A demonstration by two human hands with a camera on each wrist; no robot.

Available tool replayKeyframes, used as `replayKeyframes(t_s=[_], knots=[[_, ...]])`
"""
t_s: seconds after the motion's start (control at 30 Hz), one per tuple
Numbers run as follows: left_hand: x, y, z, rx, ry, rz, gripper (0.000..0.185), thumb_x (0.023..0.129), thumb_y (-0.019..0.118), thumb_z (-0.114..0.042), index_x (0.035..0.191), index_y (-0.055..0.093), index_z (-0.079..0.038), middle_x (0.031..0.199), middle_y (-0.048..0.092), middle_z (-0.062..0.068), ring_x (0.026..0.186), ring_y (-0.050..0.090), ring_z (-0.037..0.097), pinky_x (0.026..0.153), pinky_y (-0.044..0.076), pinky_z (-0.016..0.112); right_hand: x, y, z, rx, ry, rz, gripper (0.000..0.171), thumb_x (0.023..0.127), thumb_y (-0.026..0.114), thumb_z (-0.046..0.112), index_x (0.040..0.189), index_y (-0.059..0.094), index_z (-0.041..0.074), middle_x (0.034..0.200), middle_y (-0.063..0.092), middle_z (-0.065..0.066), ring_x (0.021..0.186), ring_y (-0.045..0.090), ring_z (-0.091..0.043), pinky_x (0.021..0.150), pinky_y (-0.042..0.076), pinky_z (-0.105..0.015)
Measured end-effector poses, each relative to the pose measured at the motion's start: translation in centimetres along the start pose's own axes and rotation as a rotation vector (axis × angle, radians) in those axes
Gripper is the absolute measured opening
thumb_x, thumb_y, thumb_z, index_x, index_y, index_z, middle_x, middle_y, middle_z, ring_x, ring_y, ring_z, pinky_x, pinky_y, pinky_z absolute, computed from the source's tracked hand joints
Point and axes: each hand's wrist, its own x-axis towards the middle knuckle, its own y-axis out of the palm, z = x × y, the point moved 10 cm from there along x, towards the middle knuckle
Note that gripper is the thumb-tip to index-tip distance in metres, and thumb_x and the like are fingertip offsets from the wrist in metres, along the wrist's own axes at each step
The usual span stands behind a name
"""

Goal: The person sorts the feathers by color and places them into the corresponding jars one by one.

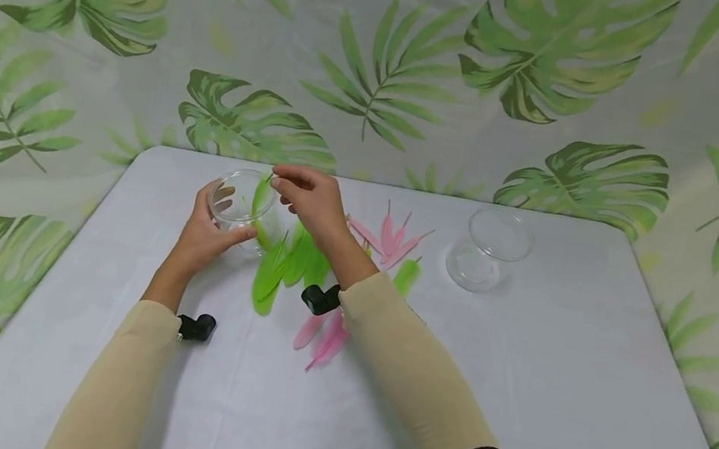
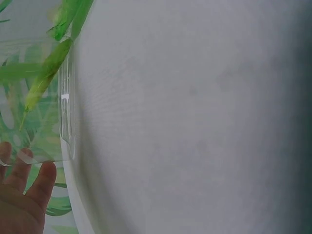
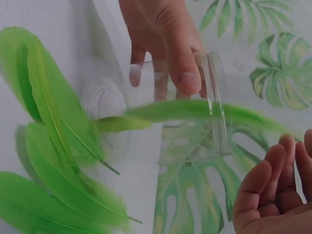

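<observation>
The left hand [image 1: 209,238] grips a clear plastic cup [image 1: 234,220] above the desk [image 1: 549,397]; the right hand [image 1: 314,203] pinches a green feather [image 1: 260,197] by its quill, its vane inside the cup. Loose green feathers [image 1: 270,273] and pink feathers [image 1: 331,339] lie nearby; a second clear cup [image 1: 499,238] stands well apart, to the right.

Jar [image 1: 235,215] positioned at left of table [image 1: 588,364], feather [image 1: 260,197] seen inside; 2nd jar [image 1: 481,255] stood at right, near back edge. Loose feathers [image 1: 270,273] strewn between 2 jars; more feathers [image 1: 332,340] laid in front of them. Cloth [image 1: 469,132] hung behind table.
</observation>
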Motion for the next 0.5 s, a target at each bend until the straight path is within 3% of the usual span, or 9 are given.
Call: replayKeyframes(t_s=[0.07,0.3,0.5], knots=[[0.5,-0.1,0.7,0.001,0.0,-0.004,0.106,0.084,0.078,-0.017,0.157,0.002,-0.011,0.163,0.023,0.016,0.151,0.023,0.038,0.12,0.026,0.058,-0.1,0.1,0.0,-0.026,0.0,0.016,0.032,0.097,0.064,0.025,0.128,0.067,0.019,0.118,0.07,-0.004,0.098,0.067,-0.024,0.083,0.056,-0.03],[1.6,-0.3,2.8,0.003,0.018,-0.03,0.109,0.082,0.081,-0.021,0.158,0.003,-0.019,0.163,0.026,0.009,0.151,0.025,0.032,0.12,0.028,0.054,-0.6,-0.7,0.1,-0.066,-0.029,0.024,0.031,0.099,0.062,0.024,0.129,0.066,0.019,0.119,0.068,-0.005,0.102,0.066,-0.031,0.092,0.055,-0.04],[1.5,-0.3,2.7,0.015,0.033,-0.036,0.109,0.081,0.082,-0.023,0.158,0.005,-0.018,0.163,0.027,0.009,0.151,0.026,0.032,0.12,0.028,0.055,-1.8,-3.0,-0.2,-0.138,-0.065,0.053,0.024,0.099,0.061,0.021,0.121,0.068,0.015,0.116,0.068,-0.007,0.098,0.065,-0.032,0.08,0.054,-0.03]])
